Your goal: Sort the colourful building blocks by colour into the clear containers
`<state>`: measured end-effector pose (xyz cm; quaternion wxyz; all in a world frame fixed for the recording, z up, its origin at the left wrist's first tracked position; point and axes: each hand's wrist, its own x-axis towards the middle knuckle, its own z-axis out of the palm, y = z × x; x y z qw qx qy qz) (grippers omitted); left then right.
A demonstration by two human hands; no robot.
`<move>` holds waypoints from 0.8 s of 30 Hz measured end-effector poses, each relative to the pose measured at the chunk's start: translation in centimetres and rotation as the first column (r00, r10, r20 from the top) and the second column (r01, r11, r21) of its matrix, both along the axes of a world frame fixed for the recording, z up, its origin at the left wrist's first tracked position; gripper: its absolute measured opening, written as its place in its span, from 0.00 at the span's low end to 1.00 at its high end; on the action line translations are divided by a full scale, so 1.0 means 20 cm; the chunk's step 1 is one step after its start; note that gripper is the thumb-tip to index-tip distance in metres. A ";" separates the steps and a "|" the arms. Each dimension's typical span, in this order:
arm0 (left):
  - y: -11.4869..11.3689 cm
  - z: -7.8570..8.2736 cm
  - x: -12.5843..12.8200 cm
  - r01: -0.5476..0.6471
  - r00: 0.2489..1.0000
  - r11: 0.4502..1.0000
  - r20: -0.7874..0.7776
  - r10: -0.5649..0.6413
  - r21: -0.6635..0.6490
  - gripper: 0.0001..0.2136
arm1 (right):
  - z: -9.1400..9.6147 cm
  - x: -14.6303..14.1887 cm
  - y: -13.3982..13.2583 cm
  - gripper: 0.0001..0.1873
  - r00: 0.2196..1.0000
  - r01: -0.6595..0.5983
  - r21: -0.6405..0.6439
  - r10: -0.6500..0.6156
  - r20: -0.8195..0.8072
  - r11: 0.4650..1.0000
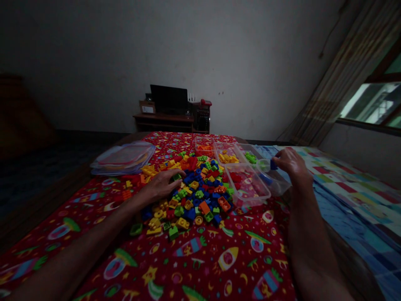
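My left hand [163, 184] rests with fingers spread loosely on the brick pile [191, 188] mid-cloth; my right hand [290, 163] pinches a blue brick [273, 165] over the clear tub [272, 179]

Straight ahead of you, well beyond your fingertips, a bare pale wall [219, 50] closes the dim room, and against it stands a low wooden desk [164, 121] carrying a dark screen [169, 99]. Off past your right fingers hangs a striped curtain [341, 79] beside a window [372, 102], the only bright spot you have. Beyond your left fingers the floor [40, 167] lies dark, with a brownish shape [21, 117] too dim to make out.
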<state>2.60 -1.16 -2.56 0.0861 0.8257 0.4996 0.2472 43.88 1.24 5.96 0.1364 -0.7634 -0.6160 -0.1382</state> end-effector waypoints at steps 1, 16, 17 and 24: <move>0.00 0.00 0.00 -0.006 1.000 1.000 0.010 0.006 -0.002 0.15 | 0.00 0.00 0.01 0.13 1.000 0.004 0.000 -0.004 -0.004 1.000; 0.02 -0.09 0.03 0.227 0.973 0.930 -0.105 -0.204 0.289 0.11 | -0.41 -0.95 -0.11 0.14 0.465 -0.881 -0.055 0.881 0.087 0.471; 0.03 -0.09 0.03 0.223 0.974 0.930 -0.107 -0.200 0.293 0.10 | -0.44 -0.96 -0.11 0.16 0.468 -0.880 -0.043 0.879 0.094 0.473; -0.03 -0.02 0.06 0.104 0.994 0.970 -0.065 -0.092 0.221 0.11 | -0.44 -0.90 -0.11 0.12 0.497 -0.867 0.015 0.868 0.007 0.497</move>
